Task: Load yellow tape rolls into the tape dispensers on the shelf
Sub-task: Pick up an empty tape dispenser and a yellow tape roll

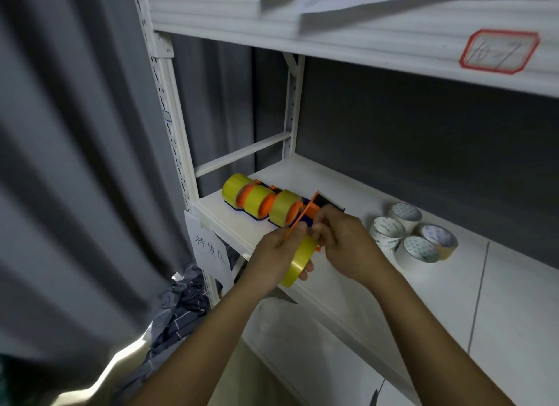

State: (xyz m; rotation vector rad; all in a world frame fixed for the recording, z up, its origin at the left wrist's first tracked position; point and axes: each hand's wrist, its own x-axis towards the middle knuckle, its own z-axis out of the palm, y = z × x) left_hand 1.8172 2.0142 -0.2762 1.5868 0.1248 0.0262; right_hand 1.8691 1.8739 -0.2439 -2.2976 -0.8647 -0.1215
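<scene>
**Over the shelf edge, both hands work a yellow roll into an orange dispenser**

Across the white metal shelf (348, 191), the biggest thing after the rack itself is the grey curtain (75, 163) hanging to the left. Three loaded tape dispensers (266, 203) sit in a row at the shelf's left end, each carrying a yellow roll on an orange hub. Well to their right, four white tape rolls (413, 234) lie clustered flat, touching one another. A paper label (210, 248) with handwriting hangs from the shelf's front lip, and a red-bordered label (499, 51) is stuck on the shelf above.

Just in front of the row, the left hand (279, 256) curls around the yellow tape roll (298, 262), held above the shelf edge. The right hand (343, 242) has its fingers pinched on the orange dispenser (302, 216) fitted to that roll, beside the left thumb.
</scene>
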